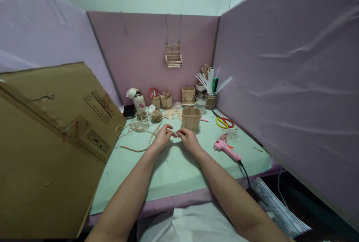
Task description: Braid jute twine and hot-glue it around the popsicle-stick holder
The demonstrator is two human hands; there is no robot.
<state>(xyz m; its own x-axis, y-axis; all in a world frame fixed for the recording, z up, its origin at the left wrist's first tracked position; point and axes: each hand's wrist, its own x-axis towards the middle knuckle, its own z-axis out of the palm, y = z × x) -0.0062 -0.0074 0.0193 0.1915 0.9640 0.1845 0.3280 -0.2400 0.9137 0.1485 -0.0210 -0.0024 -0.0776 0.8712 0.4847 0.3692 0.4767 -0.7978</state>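
Note:
My left hand (164,136) and my right hand (188,137) meet over the middle of the table, both with fingers pinched. Something tiny and pale may lie between the fingertips, too small to name. Just behind my right hand stands a small basket (191,119) that looks made of wooden sticks. A length of twine (134,149) and a thin wooden stick (155,130) lie to the left of my left hand. Off to the right rests a pink hot glue gun (226,149), its nozzle end toward the back left.
Scissors (223,121) with red and yellow handles lie at the right. Twine balls (156,115), flat wooden sticks (171,113), a water cup (201,104) and a holder of white glue sticks (211,101) line the back. A large cardboard sheet (53,152) blocks the left side.

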